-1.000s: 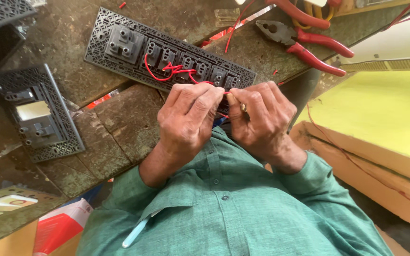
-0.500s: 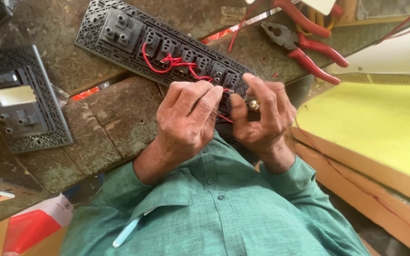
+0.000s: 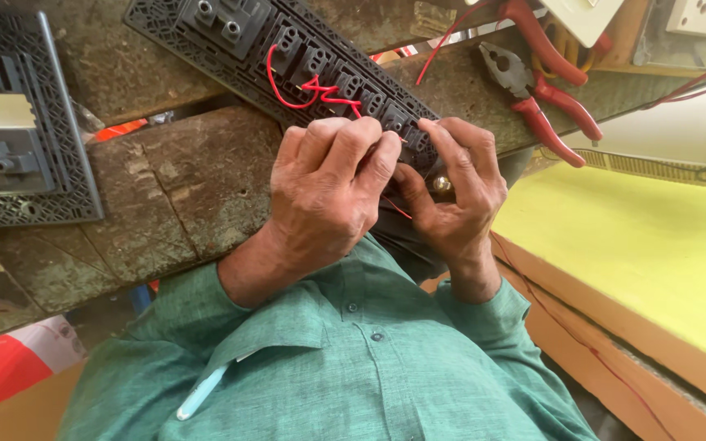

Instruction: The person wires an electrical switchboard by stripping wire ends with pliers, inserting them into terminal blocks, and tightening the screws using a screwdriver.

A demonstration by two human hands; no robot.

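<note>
Two hands, left (image 3: 328, 200) and right (image 3: 455, 192), two black switch plates, long (image 3: 230, 41) and square (image 3: 22, 122), one red-handled pliers (image 3: 541, 106), several red wires (image 3: 304, 86), one pen (image 3: 202, 390)

Daylight came in soft and even, strongest at the far right, where the white surface (image 3: 655, 131) behind the pliers (image 3: 533, 90) was washed out almost to glare and the yellow board (image 3: 639, 253) glowed brightly. The worn wooden bench (image 3: 181, 188) lay dimmer, with only faint, soft-edged shadows under the hands and in the gap between its planks. Focus was sharp at the centre, while the edges stretched and bowed and the green shirt (image 3: 353, 367) looked slightly soft.
</note>
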